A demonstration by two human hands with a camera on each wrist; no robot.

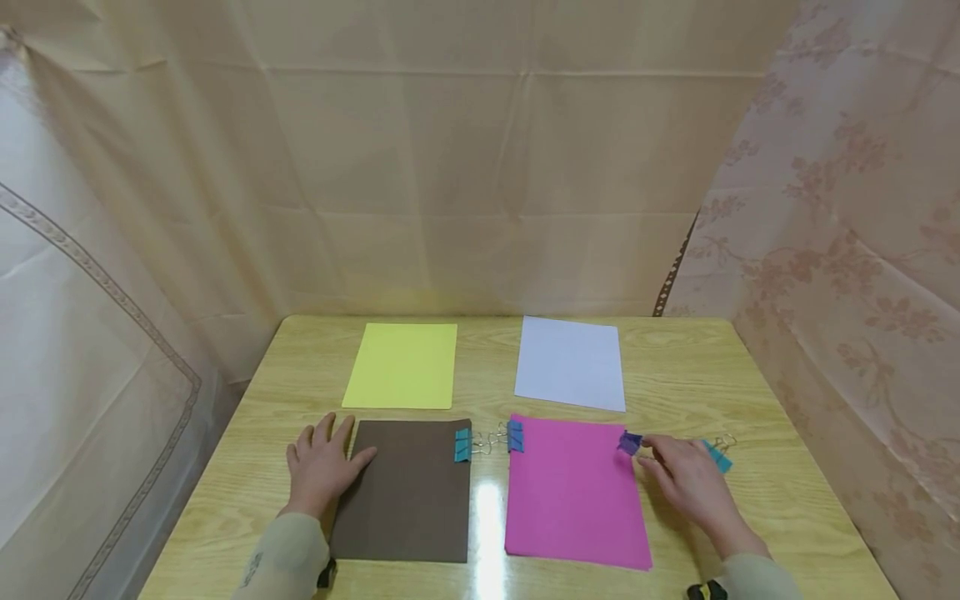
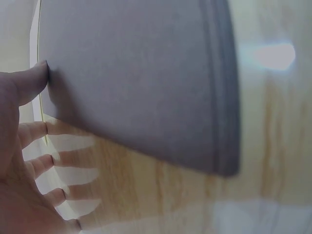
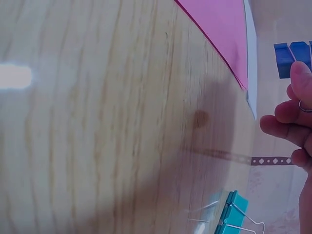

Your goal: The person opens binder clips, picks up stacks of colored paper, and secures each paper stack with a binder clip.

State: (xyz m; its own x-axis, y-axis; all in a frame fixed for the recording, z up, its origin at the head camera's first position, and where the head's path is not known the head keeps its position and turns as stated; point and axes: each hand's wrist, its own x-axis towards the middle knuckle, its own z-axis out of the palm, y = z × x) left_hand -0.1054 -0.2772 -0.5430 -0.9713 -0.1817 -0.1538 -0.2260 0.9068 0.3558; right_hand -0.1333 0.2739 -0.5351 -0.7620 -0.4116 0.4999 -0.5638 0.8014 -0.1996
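Observation:
My right hand [image 1: 690, 483] pinches a dark blue binder clip [image 1: 629, 442] by its wire handles. In the head view the clip overlaps the top right corner of the magenta paper stack [image 1: 573, 500]; the right wrist view shows the blue clip [image 3: 286, 61] raised off the table, apart from the stack. My left hand [image 1: 322, 471] lies spread at the left edge of the dark brown paper stack [image 1: 405, 500], its thumb on the sheet. A teal binder clip [image 1: 462, 445] grips the brown stack's upper right edge. Another blue clip [image 1: 516, 437] bites the magenta stack's upper left edge.
Behind the stacks lie a yellow sheet [image 1: 401, 367] and a white sheet [image 1: 572, 362]. A loose teal binder clip [image 1: 717, 457] sits on the wooden table [image 1: 787, 508] beyond my right hand. Curtains [image 1: 480, 167] hang behind and on both sides.

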